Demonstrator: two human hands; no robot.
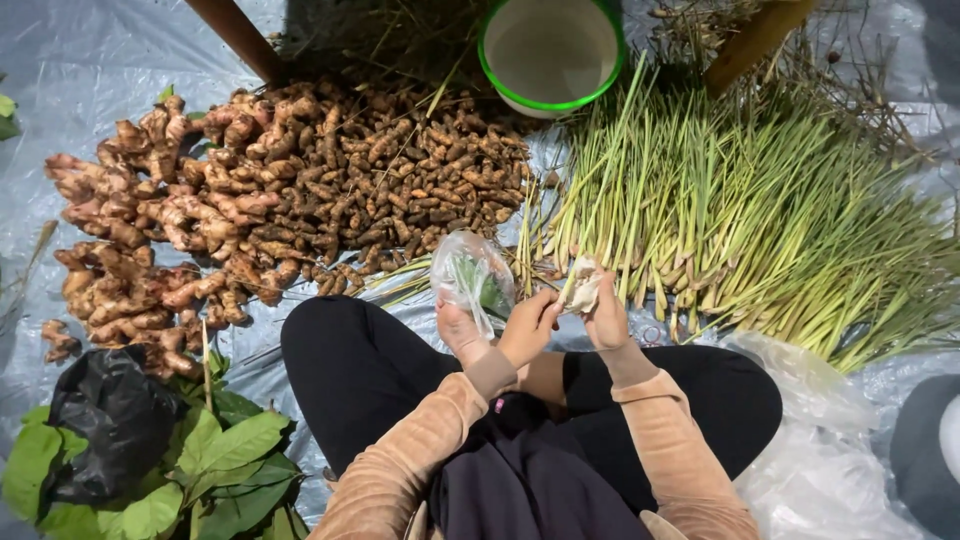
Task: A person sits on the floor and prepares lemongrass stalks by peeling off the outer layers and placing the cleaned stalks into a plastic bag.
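Near the lower centre of the frame, a seated person in black trousers and tan sleeves is working over their lap. Left hand (527,325) is pinching the edge of a clear plastic bag (472,275) with green leaves inside; the bag is standing up just above the left knee. Right hand (605,318) is closing its fingers around a pale, crumpled piece of plastic (583,288), just right of the left hand. Ginger roots (150,230) are lying at the left, darker turmeric roots (420,170) at upper centre, lemongrass stalks (760,220) fanning across the right. A green-rimmed bowl (551,50) is sitting at the top. Green leaves (215,455) and a black bag (110,420) are occupying the lower left, all on a grey tarp (70,70).
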